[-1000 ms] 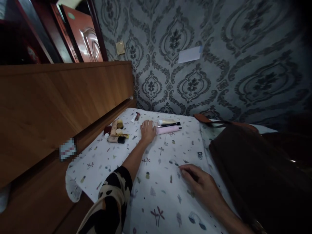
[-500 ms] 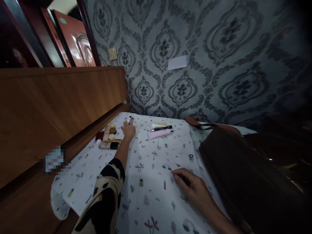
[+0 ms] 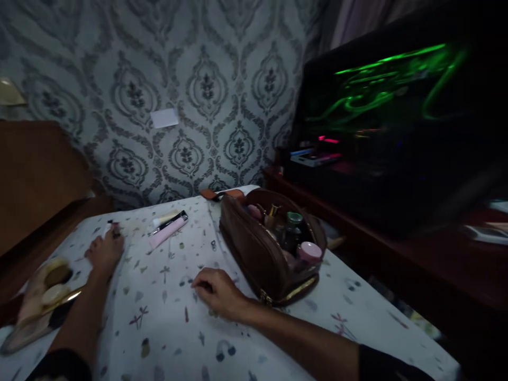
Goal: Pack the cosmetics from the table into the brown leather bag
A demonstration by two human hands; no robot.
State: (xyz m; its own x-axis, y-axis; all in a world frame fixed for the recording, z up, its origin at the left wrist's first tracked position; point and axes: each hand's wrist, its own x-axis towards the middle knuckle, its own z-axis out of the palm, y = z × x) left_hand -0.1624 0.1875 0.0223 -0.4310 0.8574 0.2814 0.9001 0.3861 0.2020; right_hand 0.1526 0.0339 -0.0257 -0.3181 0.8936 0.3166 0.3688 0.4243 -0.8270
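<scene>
My left hand (image 3: 105, 253) rests at the far left of the patterned cloth (image 3: 166, 296). Its thumb and finger close on a small white tube with a dark end (image 3: 110, 225), mostly hidden and blurred. My right hand (image 3: 218, 292) lies on the cloth with curled fingers, and nothing shows in them. Just right of it stands an unzipped brown cosmetic bag (image 3: 254, 248), holding a green-topped jar (image 3: 294, 218), a pink-lidded jar (image 3: 310, 251) and other items. Between the hands, farther back, lie a pink tube (image 3: 170, 233), a slim black tube (image 3: 174, 220) and a cream tube (image 3: 164, 217).
Beside my left forearm, several cosmetics sit together, among them a round cream-coloured jar (image 3: 55, 294) and a foundation bottle (image 3: 27, 330). A wooden board (image 3: 39, 174) borders the left side. Patterned wallpaper (image 3: 206, 90) rises behind. At right is a dark red desk (image 3: 428, 264) with green lights above.
My view has swung right, bringing the bag's open top and the desk into sight. Both hands stay at about the same places on the cloth.
</scene>
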